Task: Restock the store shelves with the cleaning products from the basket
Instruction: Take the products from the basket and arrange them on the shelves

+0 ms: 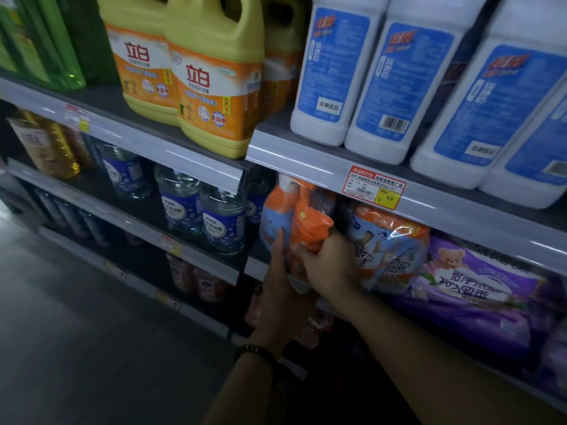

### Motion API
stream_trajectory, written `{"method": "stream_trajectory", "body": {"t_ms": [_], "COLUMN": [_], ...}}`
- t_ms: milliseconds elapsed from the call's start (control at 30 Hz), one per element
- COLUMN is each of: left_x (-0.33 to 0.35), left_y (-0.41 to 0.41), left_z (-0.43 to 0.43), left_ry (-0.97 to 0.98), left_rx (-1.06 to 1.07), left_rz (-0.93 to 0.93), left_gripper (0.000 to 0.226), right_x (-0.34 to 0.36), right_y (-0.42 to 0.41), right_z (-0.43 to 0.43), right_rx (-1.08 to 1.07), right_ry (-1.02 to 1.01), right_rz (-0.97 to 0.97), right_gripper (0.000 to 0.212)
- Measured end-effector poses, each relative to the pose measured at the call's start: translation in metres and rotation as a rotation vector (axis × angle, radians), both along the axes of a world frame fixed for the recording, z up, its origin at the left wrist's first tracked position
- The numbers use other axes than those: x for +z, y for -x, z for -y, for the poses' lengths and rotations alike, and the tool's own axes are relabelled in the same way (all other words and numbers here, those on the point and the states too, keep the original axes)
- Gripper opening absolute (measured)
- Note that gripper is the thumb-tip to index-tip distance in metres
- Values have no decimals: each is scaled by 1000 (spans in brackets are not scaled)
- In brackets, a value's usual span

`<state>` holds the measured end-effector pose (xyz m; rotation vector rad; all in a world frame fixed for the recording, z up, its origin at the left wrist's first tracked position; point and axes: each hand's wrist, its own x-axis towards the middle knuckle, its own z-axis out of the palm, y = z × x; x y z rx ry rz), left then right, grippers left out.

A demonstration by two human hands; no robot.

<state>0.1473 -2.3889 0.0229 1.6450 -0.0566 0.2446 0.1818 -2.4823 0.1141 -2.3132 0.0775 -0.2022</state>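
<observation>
Orange spray-bottle pack (294, 222) at shelf edge, clasped between closed left fingers (278, 243) and right fingers (302, 250).

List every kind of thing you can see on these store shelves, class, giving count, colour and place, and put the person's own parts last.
Jugs: three, yellow, top shelf.
Tall bottles: four, white, top shelf right.
Green bottles: count unclear, top left.
Price tag: one, red and yellow, shelf edge.
Clear bottles: several, blue labels, middle shelf.
Orange pack: one, being placed on the middle shelf.
Purple packs: count unclear, right.
Left hand: on the pack.
Right hand: gripping the pack.
</observation>
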Motion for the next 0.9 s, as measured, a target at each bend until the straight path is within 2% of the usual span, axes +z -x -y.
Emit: {"method": "stream_trajectory", "body": {"t_ms": [133, 233, 333, 400, 467, 567, 633, 700, 800, 900], "left_x": [3, 6, 12, 10, 11, 20, 15, 14, 26, 37], "left_y": [-5, -8, -2, 4, 12, 17, 16, 20, 29, 38], "left_z": [1, -1, 4, 12, 20, 28, 26, 18, 2, -12], "left_ry": [89, 150, 231, 273, 239, 49, -66, -70, 255, 419], "left_rx": [-50, -75, -64, -62, -13, 214, 250, 231, 213, 221], "left_rz": [7, 43, 45, 28, 40, 125, 122, 48, 25, 58], "left_gripper": [129, 125, 120, 118, 115, 104, 109, 104, 78, 58], "right_x": [9, 6, -2, -5, -7, 0, 9, 21, 29, 32], "right_y": [-15, -22, -14, -7, 0, 14, 27, 43, 57, 60], "right_z": [-5, -9, -7, -3, 0, 0, -5, -15, -26, -19], "right_rx": [32, 31, 43, 60, 91, 103, 114, 145, 272, 367], "right_ry": [123, 224, 223, 208, 218, 238, 299, 372, 401, 301], "right_rz": [6, 23, 83, 151, 206, 270, 331, 362, 375, 201], "right_gripper": [34, 33, 32, 43, 52, 53, 52, 57, 71, 69]}}
